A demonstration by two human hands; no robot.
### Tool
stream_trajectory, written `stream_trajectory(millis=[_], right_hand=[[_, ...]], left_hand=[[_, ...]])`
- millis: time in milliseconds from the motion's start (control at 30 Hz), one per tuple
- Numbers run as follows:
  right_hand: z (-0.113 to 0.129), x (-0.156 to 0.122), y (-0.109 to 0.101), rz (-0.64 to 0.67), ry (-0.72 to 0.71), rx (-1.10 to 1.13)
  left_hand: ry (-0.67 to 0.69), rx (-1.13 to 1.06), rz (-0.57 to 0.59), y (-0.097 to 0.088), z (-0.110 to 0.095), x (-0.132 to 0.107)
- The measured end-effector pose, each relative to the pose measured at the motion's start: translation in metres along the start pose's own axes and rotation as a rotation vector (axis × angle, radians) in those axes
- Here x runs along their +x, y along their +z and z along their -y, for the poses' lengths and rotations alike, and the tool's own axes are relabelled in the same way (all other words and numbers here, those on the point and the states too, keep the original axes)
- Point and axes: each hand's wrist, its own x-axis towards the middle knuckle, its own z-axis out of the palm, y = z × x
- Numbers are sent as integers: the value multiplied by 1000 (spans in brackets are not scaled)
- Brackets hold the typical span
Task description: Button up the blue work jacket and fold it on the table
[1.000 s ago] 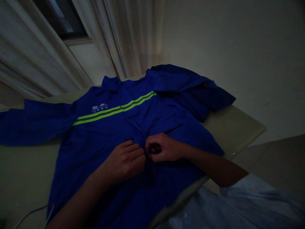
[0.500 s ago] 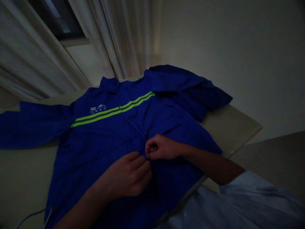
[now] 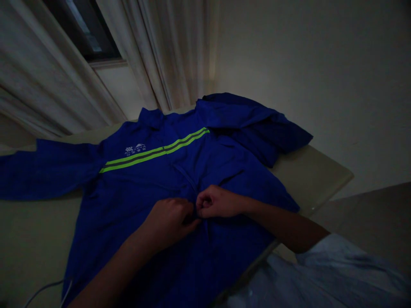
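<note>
A blue jacket (image 3: 144, 184) with a neon green stripe (image 3: 154, 152) across the chest and a small white logo lies spread front-up on a pale table (image 3: 314, 175). My left hand (image 3: 170, 220) and my right hand (image 3: 216, 202) meet at the jacket's front opening, about mid-height. Both have their fingers curled and pinch the fabric edges there. What lies between the fingertips is too dark and small to make out. One sleeve stretches out to the left, the other is bunched at the far right.
Light curtains (image 3: 154, 55) and a dark window (image 3: 86, 30) are behind the table, a plain wall to the right. A thin white cable (image 3: 45, 287) lies at the table's near left. The table's right corner ends near the floor area. The room is dim.
My left hand has shifted slightly up and curled tighter against the right hand at the front opening. The right hand stayed in about the same place.
</note>
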Motion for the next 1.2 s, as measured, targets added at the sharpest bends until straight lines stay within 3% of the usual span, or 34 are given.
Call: stream_trajectory(millis=[133,233,367,533,700,833,900,967,1100,1200], right_hand=[[-4,1,4,-27,9,-36],[-5,1,3,-19,31,21],[-1,1,-2,18,9,36],[2,-1,-8,-160,-69,-108],[-4,0,-12,-49,-70,-148],[-1,11,-12,-288,-155,-140],[8,31,-22,-390,-218,-217],[22,64,-41,-404,-239,-262],[55,168,-99,-456,-297,-301],[73,247,-135,-593,-341,-537]], left_hand=[[-18,62,5,4,-9,1],[24,102,-82,5,-11,0],[42,-42,-156,8,-5,2],[18,-213,-97,15,5,5],[44,-114,-143,25,1,7],[91,-119,-215,34,-1,8],[117,-156,-241,39,1,9],[133,-196,-267,46,3,11],[202,-186,-328,64,10,19],[299,-77,-488,79,16,30]])
